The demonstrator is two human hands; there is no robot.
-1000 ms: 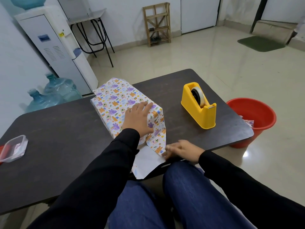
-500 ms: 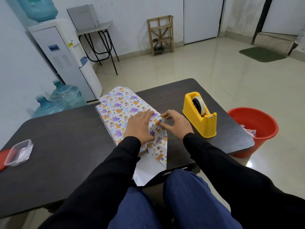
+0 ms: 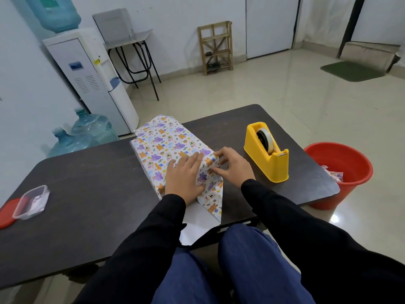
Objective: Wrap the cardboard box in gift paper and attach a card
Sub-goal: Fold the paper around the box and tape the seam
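Observation:
The box (image 3: 162, 145), covered in white gift paper with purple and orange animals, lies in the middle of the dark table (image 3: 87, 194). My left hand (image 3: 184, 174) presses flat on the box's near top. My right hand (image 3: 232, 165) pinches a fold of paper at the near right corner of the box. A loose paper flap (image 3: 212, 200) hangs down the near end, and its white underside (image 3: 195, 224) reaches over the table's front edge. No card is in sight.
A yellow tape dispenser (image 3: 267, 154) stands to the right of the box. A clear plastic tub (image 3: 31, 201) with a red lid (image 3: 6, 212) beside it sits at the table's left edge. A red bucket (image 3: 341, 172) stands on the floor at the right.
My right hand rose from the table's front edge to the box's near right corner and took hold of the paper fold. My left hand stayed pressed on the box.

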